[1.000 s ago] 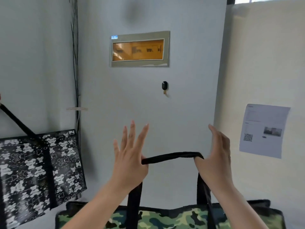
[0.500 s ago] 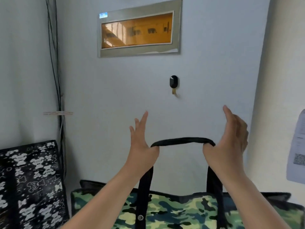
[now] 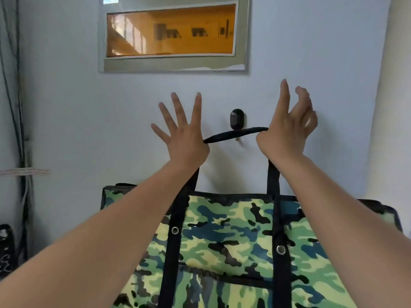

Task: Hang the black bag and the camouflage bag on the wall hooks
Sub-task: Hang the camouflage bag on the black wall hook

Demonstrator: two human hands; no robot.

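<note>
Stretching the camouflage bag's (image 3: 233,252) strap (image 3: 235,134) horizontally across the hook (image 3: 237,118), left hand (image 3: 184,138) and right hand (image 3: 287,132) splay open.

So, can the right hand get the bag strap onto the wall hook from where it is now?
Probably yes. The strap stretches between the left hand and the right hand, already crossing just under the black hook. Nothing stands between them; the strap only needs lifting over the hook.

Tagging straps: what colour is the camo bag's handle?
Black, seen in the head view: handle on the camo bag.
</note>
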